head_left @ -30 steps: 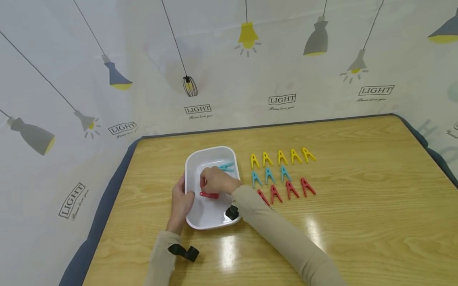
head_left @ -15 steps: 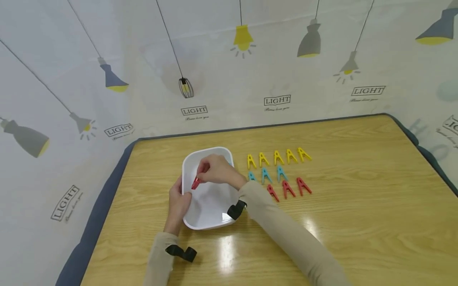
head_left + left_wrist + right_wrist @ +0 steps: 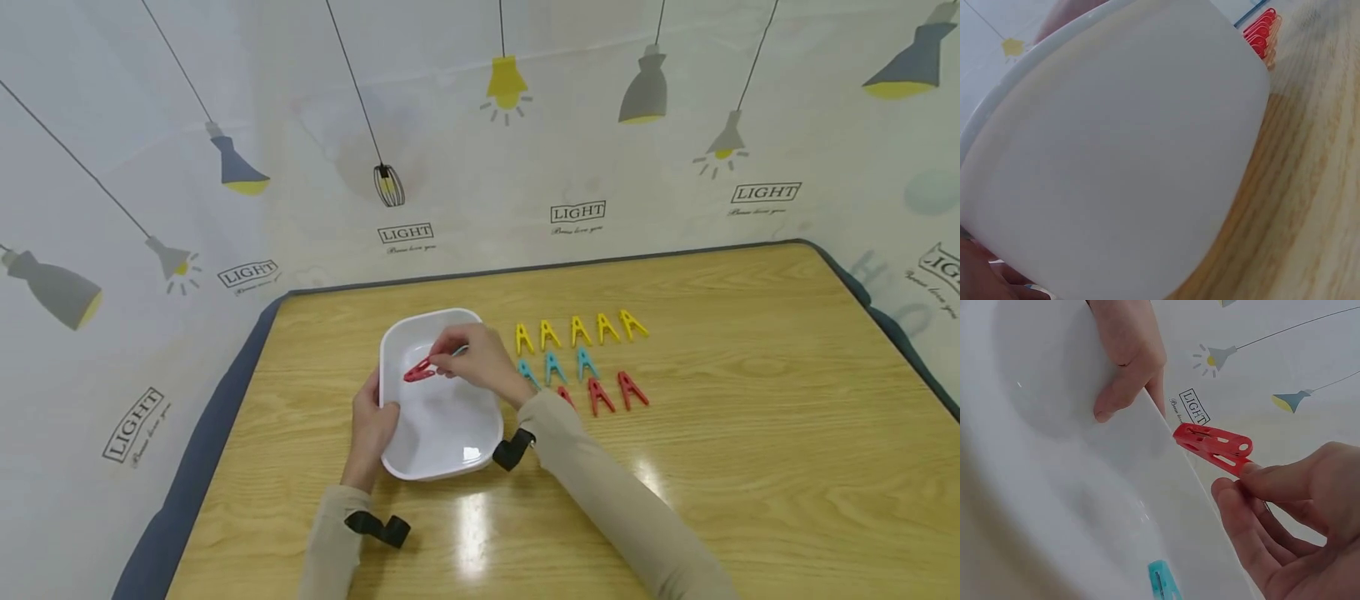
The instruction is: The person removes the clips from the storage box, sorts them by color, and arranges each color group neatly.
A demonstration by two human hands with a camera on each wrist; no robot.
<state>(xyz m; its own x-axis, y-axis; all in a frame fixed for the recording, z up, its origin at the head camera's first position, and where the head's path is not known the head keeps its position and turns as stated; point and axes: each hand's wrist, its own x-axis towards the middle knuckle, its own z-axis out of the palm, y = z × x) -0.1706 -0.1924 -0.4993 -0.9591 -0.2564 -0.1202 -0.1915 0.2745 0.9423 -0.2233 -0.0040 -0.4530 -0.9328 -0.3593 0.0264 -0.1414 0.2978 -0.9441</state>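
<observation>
1. The right hand (image 3: 483, 362) pinches a red peg (image 3: 418, 371) by its end, up over the white tub (image 3: 442, 462).
2. The left hand (image 3: 372, 425) holds the tub's side, thumb curled over the rim.
3. The peg could slip and fall, because only the fingertips hold it.
4. The tub might slide on the smooth desk (image 3: 750, 417) if the left hand lets go.
5. A blue peg (image 3: 1163, 582) lies in the tub, partly cut off. The sleeve hides some red pegs (image 3: 611, 393) on the desk.

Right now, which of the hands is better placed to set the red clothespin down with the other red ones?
Probably the right hand: it pinches the red clothespin. The left hand grips the white tub.
</observation>
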